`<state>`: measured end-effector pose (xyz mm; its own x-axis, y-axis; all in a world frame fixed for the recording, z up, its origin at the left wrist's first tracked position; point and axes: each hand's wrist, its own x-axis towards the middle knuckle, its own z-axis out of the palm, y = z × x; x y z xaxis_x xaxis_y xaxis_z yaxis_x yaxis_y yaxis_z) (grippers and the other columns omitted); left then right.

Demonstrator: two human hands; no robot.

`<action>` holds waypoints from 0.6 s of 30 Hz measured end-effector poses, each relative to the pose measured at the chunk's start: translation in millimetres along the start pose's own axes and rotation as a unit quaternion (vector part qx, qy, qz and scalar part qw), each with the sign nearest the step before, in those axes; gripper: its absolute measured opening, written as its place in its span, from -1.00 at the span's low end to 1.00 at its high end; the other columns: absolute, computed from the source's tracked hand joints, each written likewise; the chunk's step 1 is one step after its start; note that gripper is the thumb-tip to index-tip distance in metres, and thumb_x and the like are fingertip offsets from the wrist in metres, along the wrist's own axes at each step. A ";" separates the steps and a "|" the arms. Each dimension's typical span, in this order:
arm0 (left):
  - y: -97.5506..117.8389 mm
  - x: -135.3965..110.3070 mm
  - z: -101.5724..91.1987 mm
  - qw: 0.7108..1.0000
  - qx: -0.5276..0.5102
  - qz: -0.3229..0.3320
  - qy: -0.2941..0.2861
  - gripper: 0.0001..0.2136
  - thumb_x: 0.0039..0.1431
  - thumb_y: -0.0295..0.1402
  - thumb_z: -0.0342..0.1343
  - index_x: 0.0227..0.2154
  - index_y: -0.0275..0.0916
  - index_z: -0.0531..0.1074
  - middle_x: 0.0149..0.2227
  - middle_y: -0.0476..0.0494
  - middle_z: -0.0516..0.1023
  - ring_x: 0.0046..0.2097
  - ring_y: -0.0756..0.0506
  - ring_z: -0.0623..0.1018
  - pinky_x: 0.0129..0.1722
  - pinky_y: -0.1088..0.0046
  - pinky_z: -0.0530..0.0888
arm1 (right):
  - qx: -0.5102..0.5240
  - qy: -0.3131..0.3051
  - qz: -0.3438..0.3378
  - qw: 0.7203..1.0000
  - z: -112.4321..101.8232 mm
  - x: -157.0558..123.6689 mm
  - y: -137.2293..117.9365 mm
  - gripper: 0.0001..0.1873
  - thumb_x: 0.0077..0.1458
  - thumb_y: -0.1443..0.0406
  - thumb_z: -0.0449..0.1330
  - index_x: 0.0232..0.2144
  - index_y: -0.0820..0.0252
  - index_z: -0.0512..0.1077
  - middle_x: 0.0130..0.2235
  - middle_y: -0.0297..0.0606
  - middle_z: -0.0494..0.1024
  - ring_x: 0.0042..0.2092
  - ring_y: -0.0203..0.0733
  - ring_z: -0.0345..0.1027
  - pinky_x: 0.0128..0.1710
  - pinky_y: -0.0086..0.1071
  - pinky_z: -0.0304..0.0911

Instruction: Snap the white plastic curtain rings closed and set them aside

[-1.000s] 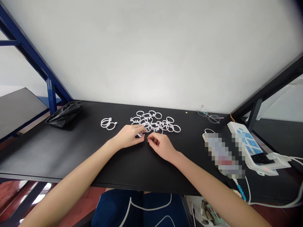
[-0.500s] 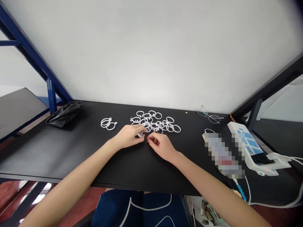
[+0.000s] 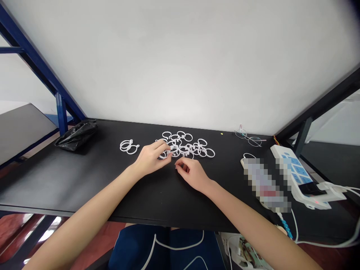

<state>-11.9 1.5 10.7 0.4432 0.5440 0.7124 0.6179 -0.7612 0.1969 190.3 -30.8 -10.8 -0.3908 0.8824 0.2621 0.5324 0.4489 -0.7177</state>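
My left hand (image 3: 153,157) is at the near-left edge of a pile of white curtain rings (image 3: 201,150). Its thumb and forefinger close on a white curtain ring (image 3: 162,155), whose loop shows in the gap between them. Beside it, just in front of the pile, my right hand (image 3: 192,172) rests on the black table with fingers curled and tips pressed together. Whatever it may hold is hidden. Farther left lies a small group of separate rings (image 3: 132,150), each with a little round eyelet.
A black plastic bag (image 3: 77,135) lies at the back left of the table (image 3: 84,180). On the right are wire-frame glasses (image 3: 254,141), a phone with a blurred screen (image 3: 266,183) and a white power strip (image 3: 295,168) with cables. Slanted frame bars flank both sides.
My left hand has moved slightly away from me, into the edge of the pile, and its fingers have shifted around the ring. My right hand has stayed where it was.
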 end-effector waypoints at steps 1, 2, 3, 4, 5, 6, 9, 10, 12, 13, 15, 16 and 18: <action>-0.4 -0.3 0.4 1.000 -0.002 -0.001 -0.003 -0.97 0.19 -0.42 0.07 -0.33 -0.24 0.39 -0.35 -0.04 0.48 -0.42 0.06 0.43 -0.49 0.60 0.32 | 0.000 0.001 0.000 1.000 -0.1 -0.1 -0.2 -0.91 0.13 0.39 0.14 -0.35 0.15 0.44 -0.42 -0.37 0.52 -0.48 -0.35 0.32 -0.42 -0.46 0.24; -0.9 -0.7 0.8 1.000 -0.004 -0.002 -0.007 -0.97 0.19 -0.42 0.07 -0.32 -0.24 0.39 -0.34 -0.05 0.49 -0.40 0.06 0.44 -0.48 0.61 0.34 | 0.000 0.000 -0.001 1.000 -0.1 -0.1 -0.4 -0.91 0.14 0.39 0.14 -0.35 0.15 0.44 -0.42 -0.37 0.52 -0.48 -0.35 0.32 -0.42 -0.46 0.24; -1.4 -1.0 1.1 1.000 -0.006 -0.002 -0.009 -0.96 0.19 -0.43 0.06 -0.32 -0.24 0.40 -0.32 -0.06 0.50 -0.39 0.06 0.45 -0.46 0.61 0.35 | 0.001 0.000 -0.001 1.000 -0.2 -0.1 -0.6 -0.91 0.14 0.39 0.13 -0.35 0.15 0.43 -0.42 -0.37 0.52 -0.48 -0.35 0.32 -0.42 -0.46 0.24; -1.7 -1.2 1.3 1.000 -0.007 -0.001 -0.010 -0.96 0.19 -0.43 0.06 -0.31 -0.24 0.40 -0.32 -0.07 0.50 -0.39 0.05 0.46 -0.45 0.61 0.37 | 0.001 0.000 -0.001 1.000 -0.1 -0.2 -0.8 -0.91 0.14 0.39 0.13 -0.35 0.15 0.43 -0.42 -0.37 0.52 -0.48 -0.35 0.32 -0.42 -0.46 0.24; -1.9 -1.2 1.4 1.000 -0.007 0.001 -0.011 -0.95 0.19 -0.43 0.06 -0.32 -0.24 0.40 -0.31 -0.07 0.50 -0.38 0.05 0.46 -0.45 0.61 0.37 | 0.002 -0.001 0.000 1.000 -0.1 -0.2 -1.0 -0.91 0.14 0.39 0.13 -0.35 0.15 0.43 -0.42 -0.37 0.52 -0.48 -0.34 0.33 -0.42 -0.46 0.24; -2.0 -1.1 1.2 1.000 -0.007 0.002 -0.010 -0.95 0.19 -0.44 0.06 -0.32 -0.24 0.40 -0.32 -0.07 0.50 -0.38 0.05 0.46 -0.45 0.61 0.38 | 0.002 -0.001 0.000 1.000 0.0 -0.2 -1.1 -0.91 0.14 0.39 0.13 -0.35 0.15 0.44 -0.42 -0.37 0.52 -0.47 -0.34 0.33 -0.42 -0.46 0.24; -1.4 -0.3 0.3 1.000 -0.004 0.006 -0.005 -0.96 0.18 -0.45 0.06 -0.33 -0.24 0.40 -0.33 -0.06 0.50 -0.38 0.05 0.46 -0.45 0.61 0.37 | 0.001 0.000 0.000 1.000 0.4 -0.2 -1.3 -0.91 0.13 0.40 0.14 -0.35 0.15 0.44 -0.42 -0.37 0.52 -0.48 -0.34 0.33 -0.42 -0.46 0.24; -1.1 0.1 0.1 1.000 -0.003 0.008 -0.004 -0.95 0.18 -0.46 0.06 -0.33 -0.24 0.40 -0.33 -0.07 0.50 -0.38 0.05 0.46 -0.45 0.61 0.37 | 0.001 0.000 0.001 1.000 0.5 -0.3 -1.2 -0.91 0.13 0.40 0.14 -0.35 0.15 0.44 -0.42 -0.37 0.52 -0.48 -0.34 0.32 -0.42 -0.46 0.24; -0.6 0.5 0.0 1.000 -0.002 0.009 -0.004 -0.95 0.17 -0.47 0.05 -0.34 -0.24 0.40 -0.34 -0.06 0.50 -0.38 0.05 0.46 -0.44 0.61 0.38 | 0.001 -0.001 0.002 1.000 0.5 -0.5 -1.2 -0.91 0.13 0.40 0.14 -0.35 0.15 0.44 -0.42 -0.38 0.52 -0.49 -0.35 0.32 -0.43 -0.46 0.24; -0.5 0.6 0.1 1.000 -0.001 0.009 -0.004 -0.94 0.17 -0.48 0.05 -0.34 -0.24 0.40 -0.35 -0.06 0.49 -0.38 0.05 0.46 -0.44 0.61 0.38 | 0.001 -0.001 0.002 1.000 0.4 -0.6 -1.1 -0.91 0.13 0.40 0.14 -0.35 0.15 0.44 -0.43 -0.38 0.52 -0.49 -0.35 0.31 -0.43 -0.46 0.24; -0.3 0.6 0.5 1.000 0.001 0.008 -0.005 -0.94 0.17 -0.49 0.04 -0.35 -0.24 0.40 -0.36 -0.05 0.48 -0.39 0.06 0.45 -0.42 0.62 0.39 | 0.001 -0.002 0.002 1.000 0.1 -0.8 -1.1 -0.91 0.13 0.40 0.14 -0.35 0.15 0.44 -0.43 -0.38 0.52 -0.50 -0.35 0.31 -0.43 -0.46 0.24; -0.2 0.5 0.8 1.000 0.002 0.008 -0.006 -0.93 0.17 -0.49 0.04 -0.36 -0.24 0.40 -0.37 -0.04 0.48 -0.39 0.06 0.45 -0.42 0.62 0.39 | 0.001 -0.001 0.002 1.000 0.0 -0.8 -1.1 -0.91 0.13 0.40 0.14 -0.35 0.15 0.44 -0.43 -0.38 0.52 -0.50 -0.35 0.31 -0.43 -0.46 0.24; -0.2 0.4 1.1 1.000 0.003 0.008 -0.008 -0.93 0.17 -0.50 0.03 -0.36 -0.24 0.40 -0.37 -0.04 0.48 -0.39 0.06 0.45 -0.42 0.62 0.39 | 0.000 0.000 0.001 1.000 -0.2 -0.5 -1.1 -0.91 0.13 0.40 0.14 -0.35 0.15 0.44 -0.42 -0.38 0.52 -0.50 -0.35 0.31 -0.43 -0.46 0.24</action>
<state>-11.2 2.3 10.1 0.4639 0.5378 0.7039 0.6152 -0.7674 0.1808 190.0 -31.7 -10.0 -0.3901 0.8830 0.2609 0.5330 0.4476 -0.7180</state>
